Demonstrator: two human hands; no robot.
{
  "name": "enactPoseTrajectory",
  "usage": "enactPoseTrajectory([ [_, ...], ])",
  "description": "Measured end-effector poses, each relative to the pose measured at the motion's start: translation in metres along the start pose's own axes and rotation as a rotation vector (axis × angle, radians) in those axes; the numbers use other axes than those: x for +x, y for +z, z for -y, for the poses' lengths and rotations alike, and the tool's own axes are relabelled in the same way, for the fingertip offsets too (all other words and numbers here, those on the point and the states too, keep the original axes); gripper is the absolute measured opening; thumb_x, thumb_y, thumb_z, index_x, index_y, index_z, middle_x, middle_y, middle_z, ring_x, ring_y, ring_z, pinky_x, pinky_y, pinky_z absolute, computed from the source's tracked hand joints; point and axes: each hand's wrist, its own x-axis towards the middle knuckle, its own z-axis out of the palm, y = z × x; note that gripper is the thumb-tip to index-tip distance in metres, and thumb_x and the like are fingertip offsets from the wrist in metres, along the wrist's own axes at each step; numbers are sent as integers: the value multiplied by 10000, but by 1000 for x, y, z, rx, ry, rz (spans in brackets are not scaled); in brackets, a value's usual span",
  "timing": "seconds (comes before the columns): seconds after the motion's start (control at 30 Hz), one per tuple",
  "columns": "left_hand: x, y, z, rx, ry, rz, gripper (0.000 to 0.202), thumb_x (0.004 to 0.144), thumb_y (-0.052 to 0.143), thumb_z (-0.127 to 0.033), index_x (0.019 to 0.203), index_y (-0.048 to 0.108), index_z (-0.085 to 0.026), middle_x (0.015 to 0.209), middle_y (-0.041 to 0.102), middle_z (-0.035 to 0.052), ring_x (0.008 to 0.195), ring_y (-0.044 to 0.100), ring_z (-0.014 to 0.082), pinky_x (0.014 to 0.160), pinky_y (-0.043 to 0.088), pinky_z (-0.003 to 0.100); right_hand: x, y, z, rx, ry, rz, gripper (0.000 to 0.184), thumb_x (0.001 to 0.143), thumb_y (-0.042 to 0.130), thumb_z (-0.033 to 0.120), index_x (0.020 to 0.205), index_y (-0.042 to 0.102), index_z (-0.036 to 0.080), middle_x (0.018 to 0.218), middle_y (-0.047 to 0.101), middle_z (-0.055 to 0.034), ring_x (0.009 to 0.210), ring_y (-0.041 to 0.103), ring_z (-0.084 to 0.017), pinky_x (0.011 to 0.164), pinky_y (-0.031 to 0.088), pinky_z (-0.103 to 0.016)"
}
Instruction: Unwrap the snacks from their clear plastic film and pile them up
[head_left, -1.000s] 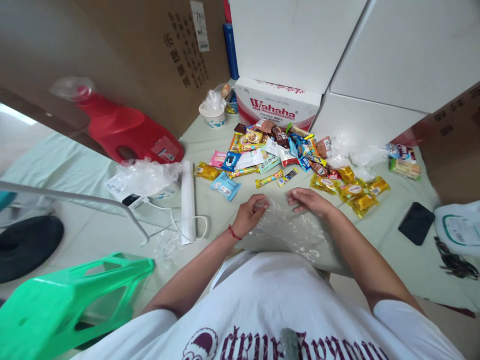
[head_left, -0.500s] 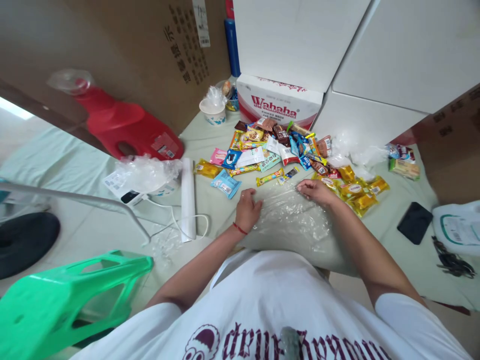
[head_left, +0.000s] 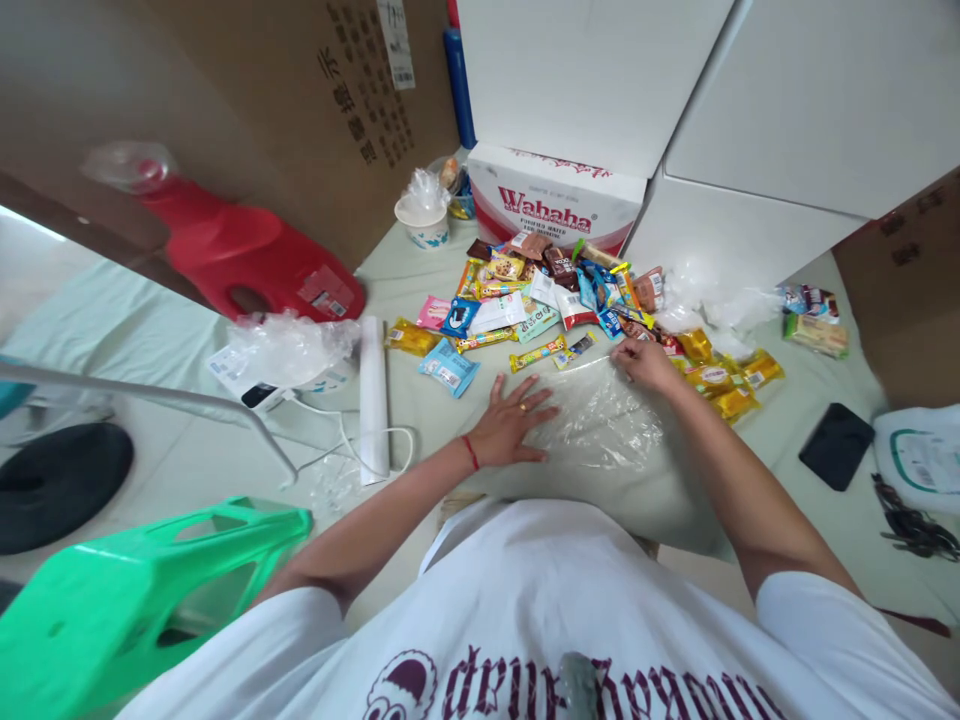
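Observation:
A clear plastic bag (head_left: 611, 415) lies spread on the pale green cloth in front of me. My left hand (head_left: 512, 420) rests flat at its left side, fingers spread. At the bag's upper right corner, my right hand (head_left: 645, 362) has its fingers pinched on the plastic. Just beyond the bag are a yellow snack bar (head_left: 538, 353) and a small yellow-and-dark packet (head_left: 576, 350). Behind them is a heap of wrapped snacks (head_left: 544, 285). Several yellow packets (head_left: 712, 378) lie to the right of my right hand, and a light blue packet (head_left: 448, 367) lies beyond my left hand.
A white Wahaba-style carton printed "Wahaha" (head_left: 555, 205) stands at the back. To the left are a red jug (head_left: 259, 255), a white roll (head_left: 373, 400), a cable and a green stool (head_left: 150, 590). A black phone (head_left: 836, 446) lies right, near crumpled clear plastic (head_left: 720, 300).
My left hand has opened from a loose curl and lies flat with fingers spread, a little to the right. My right hand has moved slightly up and right with the bag's edge.

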Motion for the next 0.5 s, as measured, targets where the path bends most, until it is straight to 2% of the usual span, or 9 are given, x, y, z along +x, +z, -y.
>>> enactPoseTrajectory([
  [0.13, 4, -15, 25, -9, -18, 154, 1053, 733, 764, -732, 1618, 370, -321, 1673, 369, 172, 1587, 171, 463, 1174, -96, 781, -14, -4, -12, -67, 80, -72, 350, 848, 618, 501, 872, 710, 164, 564, 619, -17, 568, 540, -168, 598, 415, -274],
  [0.23, 9, -22, 32, 1, -12, 244, 1144, 696, 783, -734, 1646, 292, -328, 1703, 302, 170, 1599, 114, 461, 1178, -85, 777, -16, -7, -11, -174, 6, -98, 320, 889, 594, 445, 883, 728, 154, 760, 709, -81, 731, 601, -209, 702, 458, -301],
  [0.3, 11, -22, 31, 15, -20, 285, 1186, 671, 787, -745, 1652, 274, -321, 1726, 234, 172, 1603, 66, 469, 1173, -88, 781, -18, -11, -4, -284, -53, -129, 283, 905, 594, 375, 956, 747, 143, 963, 730, -134, 870, 615, -250, 808, 472, -340],
  [0.37, 10, -22, 25, 29, -50, 312, 1221, 655, 780, -767, 1657, 267, -292, 1736, 174, 190, 1602, 37, 481, 1161, -94, 794, -26, -18, 10, -394, -100, -216, 307, 930, 569, 317, 1104, 742, 132, 1135, 693, -176, 992, 596, -292, 902, 464, -386],
  [0.43, 5, -21, 16, 39, -106, 322, 1249, 653, 771, -781, 1662, 253, -257, 1737, 131, 217, 1600, 29, 489, 1149, -94, 807, -42, -20, 28, -483, -140, -377, 366, 975, 510, 298, 1239, 704, 135, 1229, 648, -194, 1107, 550, -333, 972, 445, -432],
  [0.5, -1, -20, 6, 44, -169, 318, 1273, 651, 773, -781, 1666, 236, -232, 1734, 97, 242, 1598, 31, 494, 1148, -83, 812, -65, -11, 49, -522, -169, -496, 385, 1017, 438, 298, 1264, 691, 148, 1239, 636, -196, 1173, 509, -355, 1016, 429, -465],
])
